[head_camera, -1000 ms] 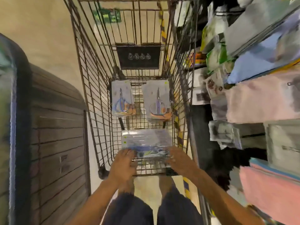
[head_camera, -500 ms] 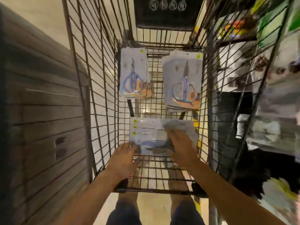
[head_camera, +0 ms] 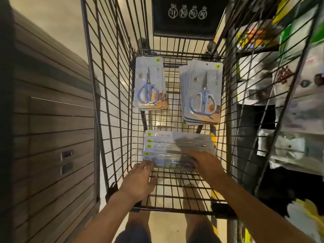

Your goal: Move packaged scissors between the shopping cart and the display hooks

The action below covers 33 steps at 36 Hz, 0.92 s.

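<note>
1. Now the right hand (head_camera: 204, 163) lies on top of the near stack of scissor packs (head_camera: 177, 148), its fingers bent over the right part of the top pack. I cannot tell for sure whether they pinch the pack or only press on it.
2. The left hand (head_camera: 140, 179) is at the near left corner of the same stack. Its fingers are almost straight and the tips touch the near edge of the lowest pack; they hold nothing.
3. Half a second ago the right hand was in nearly the same place on the stack, and one second ago both hands were at its near edge. So the right hand has gone up on the stack while the left one has stayed low. No pack has left the cart.
4. My judgement is that the person is separating or taking the top pack, to carry it to the display hooks; this step is only at its start.
5. The near stack lies flat on the wire floor of the shopping cart (head_camera: 108, 102), spread like steps, with a yellow-green dot on each left end.
6. The packs are flat grey cards under clear, shiny plastic, so they probably slide easily on each other.
7. Farther in the cart there are two more piles: the far left pile (head_camera: 149, 83) and the far right pile (head_camera: 201, 92). Each shows scissors with blue oval handles and short pointed blades.
8. The cart is of thin dark metal wire in a grid. At the right stands a display shelf (head_camera: 289, 85) with blurred goods; I cannot make out the hooks.
</note>
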Each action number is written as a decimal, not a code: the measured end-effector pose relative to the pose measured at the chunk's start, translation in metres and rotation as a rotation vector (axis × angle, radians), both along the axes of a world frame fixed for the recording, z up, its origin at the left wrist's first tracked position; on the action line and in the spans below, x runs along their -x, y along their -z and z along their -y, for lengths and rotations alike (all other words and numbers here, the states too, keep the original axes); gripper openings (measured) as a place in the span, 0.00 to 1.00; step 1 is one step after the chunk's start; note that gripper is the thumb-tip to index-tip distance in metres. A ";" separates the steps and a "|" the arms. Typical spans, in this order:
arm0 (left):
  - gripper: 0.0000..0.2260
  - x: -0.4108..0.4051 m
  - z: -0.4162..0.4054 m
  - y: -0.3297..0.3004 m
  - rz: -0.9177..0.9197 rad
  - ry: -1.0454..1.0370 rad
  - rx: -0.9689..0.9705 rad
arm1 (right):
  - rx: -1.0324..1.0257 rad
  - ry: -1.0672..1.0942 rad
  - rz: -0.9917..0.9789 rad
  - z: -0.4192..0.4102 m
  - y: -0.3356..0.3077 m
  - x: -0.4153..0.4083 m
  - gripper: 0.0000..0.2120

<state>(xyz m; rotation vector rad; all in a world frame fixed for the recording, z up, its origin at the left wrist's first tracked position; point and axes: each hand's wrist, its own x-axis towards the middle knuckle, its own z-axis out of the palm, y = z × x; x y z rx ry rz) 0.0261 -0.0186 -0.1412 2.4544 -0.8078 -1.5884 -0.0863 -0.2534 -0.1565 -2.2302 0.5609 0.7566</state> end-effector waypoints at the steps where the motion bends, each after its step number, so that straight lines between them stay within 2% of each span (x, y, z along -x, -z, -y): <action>1: 0.24 -0.002 0.000 -0.001 -0.004 -0.022 0.015 | -0.004 -0.002 -0.020 0.002 -0.004 -0.002 0.18; 4: 0.25 -0.007 0.004 -0.007 -0.032 -0.147 0.104 | -0.055 0.089 0.029 0.007 -0.014 -0.005 0.24; 10: 0.30 -0.015 0.026 -0.024 -0.093 -0.597 0.327 | -0.148 0.518 0.270 0.007 -0.030 -0.006 0.22; 15: 0.29 -0.019 0.052 -0.039 -0.310 -0.867 0.505 | -0.492 0.816 0.265 -0.003 -0.037 -0.022 0.26; 18: 0.39 -0.021 0.060 -0.038 -0.301 -0.946 0.556 | -0.642 0.932 0.224 -0.017 -0.041 -0.031 0.28; 22: 0.44 -0.023 0.063 -0.038 -0.229 -1.008 0.613 | -0.692 0.930 0.177 -0.037 -0.040 -0.033 0.28; 25: 0.45 -0.027 0.058 -0.036 -0.205 -1.028 0.658 | -0.722 0.830 0.135 -0.048 -0.037 -0.029 0.32; 28: 0.46 -0.031 0.051 -0.039 -0.186 -1.002 0.655 | -0.733 0.720 0.091 -0.051 -0.037 -0.026 0.29; 33: 0.46 -0.038 0.040 -0.047 -0.115 -0.921 0.608 | -0.414 0.542 0.001 -0.033 -0.012 -0.012 0.32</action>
